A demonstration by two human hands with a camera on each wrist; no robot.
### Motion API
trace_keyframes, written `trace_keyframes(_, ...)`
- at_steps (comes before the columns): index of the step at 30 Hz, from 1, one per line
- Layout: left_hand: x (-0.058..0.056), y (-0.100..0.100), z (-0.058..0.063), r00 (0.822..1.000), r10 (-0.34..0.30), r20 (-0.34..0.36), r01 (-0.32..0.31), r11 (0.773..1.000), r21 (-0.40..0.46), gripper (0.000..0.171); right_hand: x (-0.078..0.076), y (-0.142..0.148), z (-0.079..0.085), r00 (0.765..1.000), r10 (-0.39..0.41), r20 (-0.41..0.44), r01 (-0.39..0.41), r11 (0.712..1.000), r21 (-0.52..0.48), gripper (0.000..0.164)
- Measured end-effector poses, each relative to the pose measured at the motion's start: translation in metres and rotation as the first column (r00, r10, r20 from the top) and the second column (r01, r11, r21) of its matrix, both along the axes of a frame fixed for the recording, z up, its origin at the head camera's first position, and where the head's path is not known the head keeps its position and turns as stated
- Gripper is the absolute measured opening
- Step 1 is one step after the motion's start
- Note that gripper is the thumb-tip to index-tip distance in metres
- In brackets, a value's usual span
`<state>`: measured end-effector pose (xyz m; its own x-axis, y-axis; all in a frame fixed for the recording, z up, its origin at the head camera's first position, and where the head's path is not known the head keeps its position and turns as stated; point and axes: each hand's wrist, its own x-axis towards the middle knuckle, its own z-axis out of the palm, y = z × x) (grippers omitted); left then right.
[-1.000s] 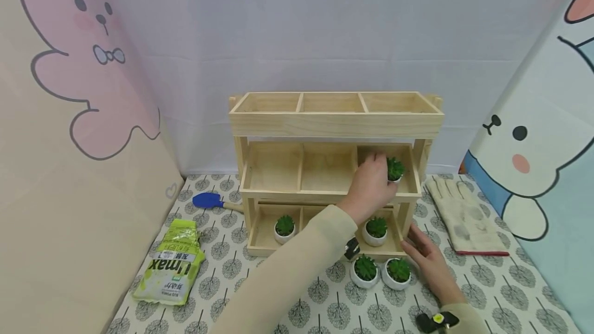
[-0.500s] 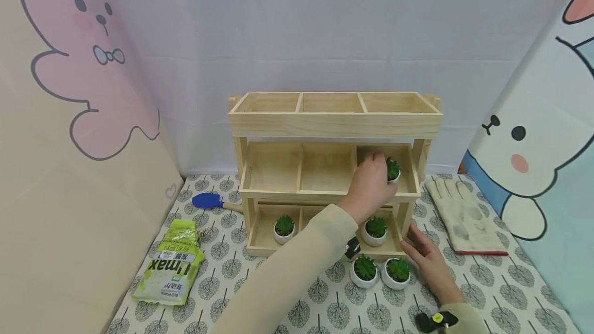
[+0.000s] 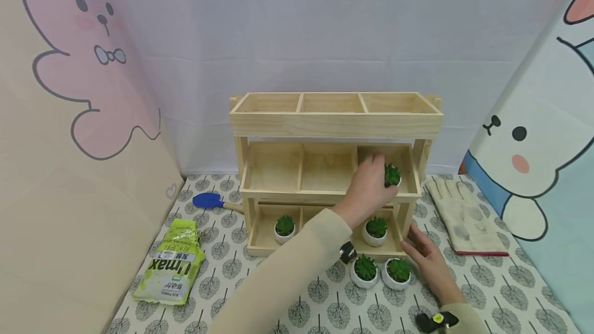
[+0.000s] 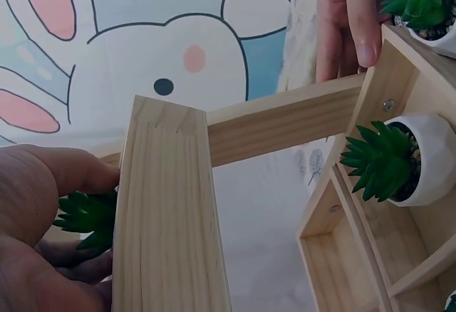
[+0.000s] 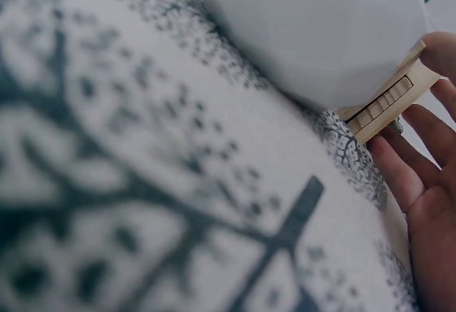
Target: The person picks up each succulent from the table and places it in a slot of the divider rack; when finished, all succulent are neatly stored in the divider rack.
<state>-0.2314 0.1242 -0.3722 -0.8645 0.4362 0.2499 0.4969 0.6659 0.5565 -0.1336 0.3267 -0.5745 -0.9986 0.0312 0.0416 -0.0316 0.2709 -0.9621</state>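
Note:
My left hand [image 3: 368, 184] reaches into the right compartment of the wooden shelf's [image 3: 336, 125] middle tier. Its fingers hold a small potted succulent [image 3: 392, 174]; the left wrist view shows thumb and fingers about the green leaves [image 4: 89, 219], partly behind a board. At the shelf's lower right corner, my right hand [image 3: 429, 262] grips the wood between thumb and fingers. Two white-potted succulents, one [image 3: 365, 268] beside another [image 3: 396, 271], stand on the cloth near the right hand. The bottom tier bears a succulent [image 3: 285, 226] at left and one [image 3: 375, 229] at right.
A blue-headed trowel [image 3: 208, 200] lies left of the shelf, its handle reaching toward the shelf's leg. In front of it is a green and white bag [image 3: 171, 267]. Work gloves [image 3: 464, 218] lie on the tree-print tablecloth [image 3: 524, 293] at right.
The succulent in my left hand has shifted slightly lower within the compartment, and the left forearm has moved a little to the left. My right hand stays at the corner.

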Motion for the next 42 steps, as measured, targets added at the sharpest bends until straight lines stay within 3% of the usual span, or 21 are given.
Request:
trace_keyframes(6,0.008,-0.010,-0.002,0.999,-0.047,-0.002,0.047,0.999,0.018,0.073,-0.001,0.001,-0.001,1.000,0.003,0.001,-0.003,1.000,-0.007,0.070)
trace_keyframes(10,0.017,-0.020,-0.006,0.997,-0.077,-0.021,0.078,0.992,0.095,0.072,-0.001,0.001,-0.001,1.000,0.001,0.004,-0.001,1.000,-0.012,0.070)
trace_keyframes(21,0.053,-0.053,-0.026,0.994,-0.109,-0.017,0.108,0.940,0.323,0.078,0.000,-0.002,0.003,1.000,-0.009,-0.009,0.008,0.999,-0.043,0.070)
trace_keyframes(29,0.080,-0.072,-0.054,0.994,-0.107,-0.027,0.109,0.910,0.400,0.070,-0.001,-0.003,0.006,1.000,-0.011,0.004,0.011,1.000,-0.008,0.071)
trace_keyframes(33,0.091,-0.078,-0.071,0.995,-0.101,0.001,0.091,0.898,0.431,0.067,-0.001,-0.002,0.006,1.000,-0.001,-0.003,0.001,1.000,0.002,0.070)
trace_keyframes(37,0.100,-0.082,-0.094,0.990,-0.107,0.089,0.055,0.887,0.458,0.063,-0.001,-0.002,0.006,1.000,0.006,-0.007,-0.006,1.000,-0.001,0.070)
trace_keyframes(42,0.111,-0.088,-0.120,0.964,-0.113,0.241,-0.010,0.890,0.457,0.057,-0.001,-0.002,0.005,1.000,0.009,-0.015,-0.009,1.000,-0.013,0.070)
